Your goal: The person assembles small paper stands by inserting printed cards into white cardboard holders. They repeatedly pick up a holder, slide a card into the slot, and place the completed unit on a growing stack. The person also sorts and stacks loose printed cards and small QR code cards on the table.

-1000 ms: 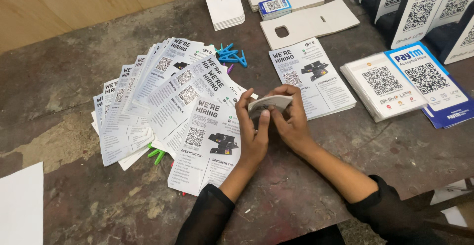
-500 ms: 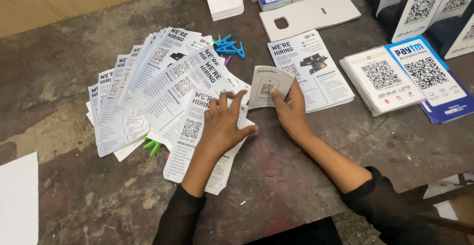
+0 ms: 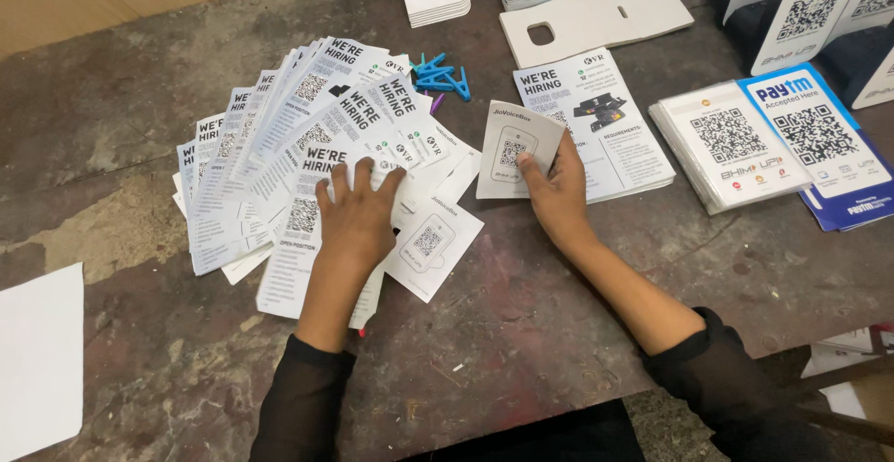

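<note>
White card (image 3: 518, 150) pinched by right hand (image 3: 557, 197), left hand (image 3: 356, 215) flat on leaflets (image 3: 279, 136)

The left hand (image 3: 358, 212) lies flat over the fanned flyers (image 3: 279, 145), hiding the print beneath its palm; each flyer shows only a strip, the rest lying under its neighbour. The right hand (image 3: 559, 192) covers the lower right corner of the small white card (image 3: 512, 150), its thumb out of sight. The white sheet (image 3: 37, 369) is cut off at the left edge. The standing code cards (image 3: 810, 6) run off the top right. Blue clips (image 3: 442, 75) are partly tucked under flyers.
</note>
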